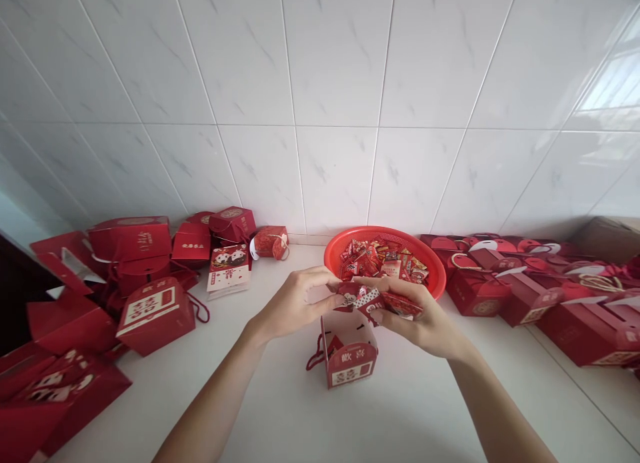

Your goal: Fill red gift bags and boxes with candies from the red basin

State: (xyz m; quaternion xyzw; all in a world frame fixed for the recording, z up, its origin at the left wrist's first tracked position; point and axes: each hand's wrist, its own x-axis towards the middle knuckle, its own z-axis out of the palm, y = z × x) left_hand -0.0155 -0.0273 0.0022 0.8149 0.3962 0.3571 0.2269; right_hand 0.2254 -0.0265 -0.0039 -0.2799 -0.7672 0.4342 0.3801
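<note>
A small red gift box (352,364) stands with its top open on the white counter, a red cord handle (315,356) hanging at its left side. Just above its opening, my left hand (305,299) pinches the edge of several red wrapped candies (367,299), one with a dotted white band. From the other side my right hand (417,319) has its fingers closed round the same candies, with a shiny red wrapper showing in the palm. Part of the box's inside is hidden by the hands; something red lies in it.
Behind my hands a red plastic basket (385,235) holds many wrapped candies. Red gift boxes (155,316) are heaped at the left, beside a panda-print card box (229,269). Rows of closed red boxes (480,293) stand at the right. A tiled wall (335,176) backs the counter.
</note>
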